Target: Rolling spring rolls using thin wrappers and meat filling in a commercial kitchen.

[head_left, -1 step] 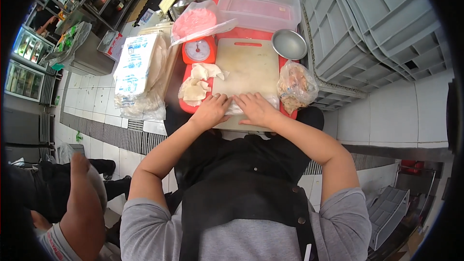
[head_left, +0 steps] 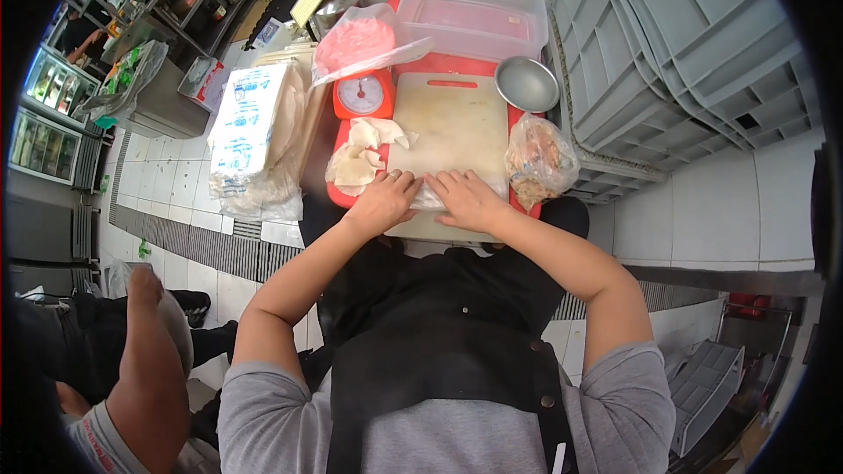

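From my remote seat I look down past a black apron at two bare hands, side by side near the close edge of a pale cutting board (head_left: 452,123). Between and beneath them lies a clear plastic film (head_left: 428,197), whitish and crinkled; the hands cover most of it, so I can't make out what it wraps, if anything. The left hand (head_left: 384,202) and right hand (head_left: 467,200) rest on it, fingers bent, nearly meeting. I cannot tell whether either one grasps it or only presses.

Left of the board, thin cream-coloured sheets (head_left: 358,158) lie crumpled, partly overlapping, beside an orange dial scale (head_left: 362,94); its reading is too small for me. Behind, an open bag (head_left: 356,42) shows something pink. Right of the board sits a clear bag (head_left: 542,158), its brownish contents blurred by the plastic, and a tilted metal bowl (head_left: 527,83). At lower left, a co-worker (head_left: 151,369) is cut off by the dark rim.
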Available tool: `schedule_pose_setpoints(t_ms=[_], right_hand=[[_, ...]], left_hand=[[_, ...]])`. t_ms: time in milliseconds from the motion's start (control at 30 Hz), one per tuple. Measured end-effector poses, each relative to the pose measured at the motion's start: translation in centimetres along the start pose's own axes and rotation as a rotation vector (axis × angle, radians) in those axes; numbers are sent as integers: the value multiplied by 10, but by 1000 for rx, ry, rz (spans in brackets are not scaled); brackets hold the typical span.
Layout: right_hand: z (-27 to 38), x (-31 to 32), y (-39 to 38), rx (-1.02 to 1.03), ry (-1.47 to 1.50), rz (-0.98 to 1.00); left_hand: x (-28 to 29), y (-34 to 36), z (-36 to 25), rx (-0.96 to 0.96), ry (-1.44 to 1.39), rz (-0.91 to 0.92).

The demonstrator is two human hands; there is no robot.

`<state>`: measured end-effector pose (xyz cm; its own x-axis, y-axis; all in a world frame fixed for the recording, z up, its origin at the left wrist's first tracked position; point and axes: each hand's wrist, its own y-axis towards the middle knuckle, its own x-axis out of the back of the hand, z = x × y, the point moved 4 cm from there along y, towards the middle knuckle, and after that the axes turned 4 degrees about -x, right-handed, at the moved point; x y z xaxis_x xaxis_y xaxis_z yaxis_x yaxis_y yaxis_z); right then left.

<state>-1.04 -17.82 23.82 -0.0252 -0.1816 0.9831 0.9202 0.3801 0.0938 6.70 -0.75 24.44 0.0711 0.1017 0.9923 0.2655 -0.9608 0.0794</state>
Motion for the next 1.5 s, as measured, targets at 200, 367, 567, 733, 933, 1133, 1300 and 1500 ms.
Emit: schedule_pose_setpoints(t_ms=[200,367,567,733,933,1133,1300,1500], right_hand=[[-11,28,27,-216,254,110],[-74,57,43,-267,563,-181],[-188,155,144,-653,644,-169],[-278,168,255,-949,864,-107],[-347,79,340,-1095,616,26],[-398,4,370,-1107,185,51],[-356,-36,398,-1327,113,23],[-376,-15,373,-1285,332,-111]], left_hand=[[48,29,34,-123,75,28],[134,65,50,-56,74,-562],[90,46,48,221,-460,-996],[22,61,38,185,-744,-798],[4,45,63,170,-735,-720],[2,44,77,173,-772,-712],[-6,41,74,123,-777,-658],[-9,48,70,91,-772,-628]])
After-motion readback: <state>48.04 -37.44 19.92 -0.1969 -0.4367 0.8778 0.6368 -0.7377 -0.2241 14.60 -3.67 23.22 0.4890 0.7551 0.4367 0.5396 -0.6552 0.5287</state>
